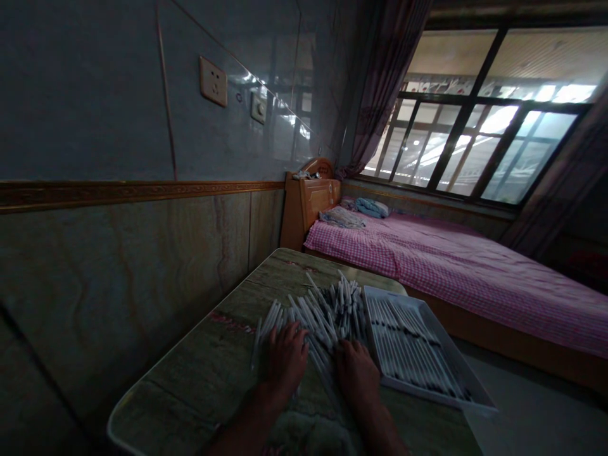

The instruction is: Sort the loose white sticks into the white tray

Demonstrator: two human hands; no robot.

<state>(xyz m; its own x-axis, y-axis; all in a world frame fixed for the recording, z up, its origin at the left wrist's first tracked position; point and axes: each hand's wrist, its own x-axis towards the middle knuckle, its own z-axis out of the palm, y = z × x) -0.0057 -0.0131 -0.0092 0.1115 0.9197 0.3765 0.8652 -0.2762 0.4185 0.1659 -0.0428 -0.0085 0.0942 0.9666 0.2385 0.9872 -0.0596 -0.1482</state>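
Note:
A loose heap of thin white sticks or tubes (pixel 327 310) lies across a stone-patterned tabletop (pixel 209 361), its pieces pointing in mixed directions. My left hand (pixel 286 358) rests palm down on the heap's near left side, fingers spread. My right hand (pixel 357 373) lies on its near right side, close to the wall of a white rectangular tray (pixel 430 316). That tray holds many similar sticks in a neat, roughly parallel layer, and it sits at the table's right edge. Neither hand visibly grips anything, though sticks lie under both palms.
A tiled wall with a wall socket (pixel 213 81) runs along the table's left side. Right of the table are a grey floor and a bed with a pink checked sheet (pixel 441 272), wooden headboard and piled cloth. A curtained window (pixel 475 114) stands beyond.

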